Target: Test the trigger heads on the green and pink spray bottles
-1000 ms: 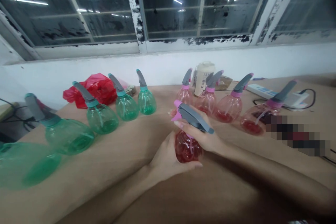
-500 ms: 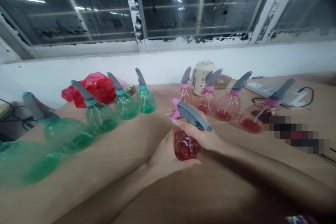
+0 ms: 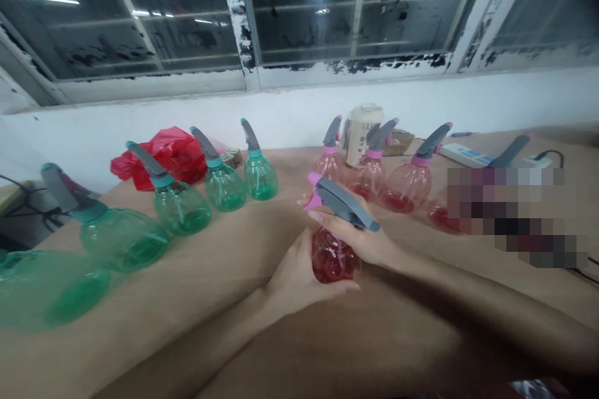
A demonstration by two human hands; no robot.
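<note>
A pink spray bottle (image 3: 333, 259) with red liquid inside stands in front of me, its grey and pink spray head pointing away to the left. My left hand (image 3: 292, 271) is closed around the lower body, the thumb lying along the near side. Around the collar, just under the spray head, wraps my right hand (image 3: 360, 237); its fingers reach across toward the pink nozzle and are partly hidden by the head. Behind, to the right, is a row of similar pink spray bottles (image 3: 405, 190). Green spray bottles (image 3: 182, 209) with green liquid line the left side.
At the back stand a paper cup (image 3: 364, 134) and, to the left, a crumpled red plastic bag (image 3: 168, 159). A white power strip (image 3: 468, 154) with a cable lies at the right rear. A blurred-out patch covers part of the right side. Windows rise behind the table.
Both hands keep the same hold on the spray bottle, with hardly any movement. The blurred-out patch at the right has grown over the rightmost pink bottle.
</note>
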